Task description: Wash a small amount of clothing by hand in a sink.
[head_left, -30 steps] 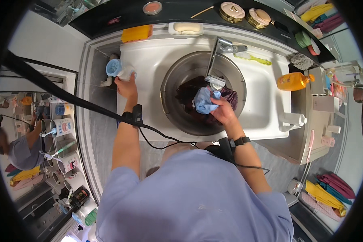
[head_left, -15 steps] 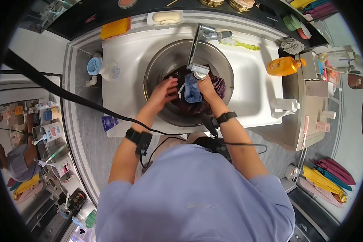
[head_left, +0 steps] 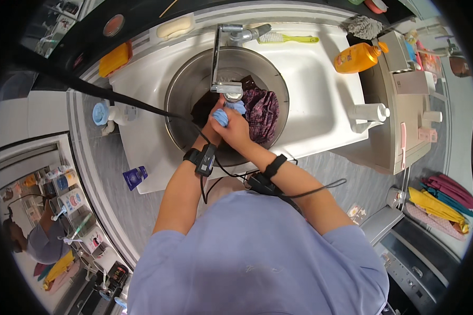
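A bunched light-blue fabric cloth (head_left: 220, 118) is held above the round stainless-steel basin (head_left: 190, 79), just below the angular chrome faucet (head_left: 228, 88). It is gripped firmly by the right hand (head_left: 236, 129), whose fingers are curled round it. The left hand (head_left: 215, 108) is pressed against the same bundle but partly covered; how tightly its fingers are closed cannot be told. If the cloth is wet and the squeeze is uneven, it could be slipped out and dropped onto the dark maroon patterned fabric (head_left: 263, 113) in the basin. Knuckles could be knocked on the faucet head, since little room is left beneath it; whether water is running cannot be made out.

Farther out, the black box-shaped wrist device (head_left: 206, 160) on the left forearm could be wetted by splashes. The thick black cable (head_left: 136, 100) could be snagged by a wide arm movement. At the front left edge of the white ceramic sink (head_left: 320, 107), the small purple squeeze tube (head_left: 135, 177) could be swept off by an elbow swung outward.
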A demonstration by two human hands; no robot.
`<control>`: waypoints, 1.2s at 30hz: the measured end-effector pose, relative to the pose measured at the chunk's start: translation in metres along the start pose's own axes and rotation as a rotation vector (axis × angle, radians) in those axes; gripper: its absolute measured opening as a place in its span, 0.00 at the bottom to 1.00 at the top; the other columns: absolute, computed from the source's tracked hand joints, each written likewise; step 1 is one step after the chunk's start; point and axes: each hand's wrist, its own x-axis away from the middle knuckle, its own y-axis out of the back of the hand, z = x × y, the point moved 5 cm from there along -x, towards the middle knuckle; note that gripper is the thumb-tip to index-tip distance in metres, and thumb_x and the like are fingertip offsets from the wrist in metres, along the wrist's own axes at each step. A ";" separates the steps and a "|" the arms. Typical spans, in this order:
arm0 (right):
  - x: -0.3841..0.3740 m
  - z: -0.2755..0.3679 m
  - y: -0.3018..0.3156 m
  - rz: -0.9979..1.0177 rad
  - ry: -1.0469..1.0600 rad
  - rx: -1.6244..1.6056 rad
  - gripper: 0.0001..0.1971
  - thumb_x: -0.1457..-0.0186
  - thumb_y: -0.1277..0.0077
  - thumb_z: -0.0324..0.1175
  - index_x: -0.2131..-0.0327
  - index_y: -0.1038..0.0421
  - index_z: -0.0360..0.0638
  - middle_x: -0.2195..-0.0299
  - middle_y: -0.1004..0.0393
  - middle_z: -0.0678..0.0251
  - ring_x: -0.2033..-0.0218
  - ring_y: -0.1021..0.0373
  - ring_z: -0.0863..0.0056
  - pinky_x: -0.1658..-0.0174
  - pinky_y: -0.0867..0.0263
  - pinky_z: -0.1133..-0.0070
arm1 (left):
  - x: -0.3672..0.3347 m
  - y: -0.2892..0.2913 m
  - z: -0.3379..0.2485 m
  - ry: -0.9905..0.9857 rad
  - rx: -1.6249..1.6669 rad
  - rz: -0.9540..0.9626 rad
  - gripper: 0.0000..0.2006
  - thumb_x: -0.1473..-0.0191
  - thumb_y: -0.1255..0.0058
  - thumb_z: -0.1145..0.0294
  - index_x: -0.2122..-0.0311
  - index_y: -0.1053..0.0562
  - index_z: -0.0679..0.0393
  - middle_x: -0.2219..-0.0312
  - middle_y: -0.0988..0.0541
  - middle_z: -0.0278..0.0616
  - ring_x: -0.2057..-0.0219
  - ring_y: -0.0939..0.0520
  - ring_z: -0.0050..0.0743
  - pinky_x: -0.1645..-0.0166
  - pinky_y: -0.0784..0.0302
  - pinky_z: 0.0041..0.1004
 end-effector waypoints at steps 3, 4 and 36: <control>-0.018 -0.020 0.000 -0.012 -0.015 0.105 0.19 0.53 0.47 0.48 0.73 0.29 0.37 0.75 0.27 0.53 0.73 0.28 0.56 0.69 0.32 0.68 | -0.015 0.001 -0.002 -0.104 -0.171 -0.044 0.27 0.44 0.61 0.41 0.54 0.31 0.55 0.61 0.24 0.39 0.58 0.23 0.36 0.50 0.30 0.38; -0.023 -0.025 -0.004 0.016 -0.019 0.204 0.21 0.53 0.47 0.49 0.74 0.29 0.36 0.76 0.27 0.53 0.73 0.28 0.56 0.70 0.32 0.69 | -0.018 0.002 -0.005 -0.159 -0.261 -0.057 0.26 0.44 0.61 0.41 0.55 0.31 0.56 0.62 0.24 0.39 0.58 0.23 0.36 0.51 0.29 0.37; -0.040 -0.061 -0.006 0.380 -0.976 -1.454 0.23 0.42 0.61 0.56 0.50 0.34 0.52 0.52 0.31 0.69 0.53 0.33 0.72 0.50 0.38 0.67 | -0.007 0.031 -0.086 -0.015 -0.116 -0.240 0.12 0.47 0.51 0.72 0.57 0.29 0.63 0.59 0.23 0.42 0.56 0.24 0.35 0.46 0.33 0.34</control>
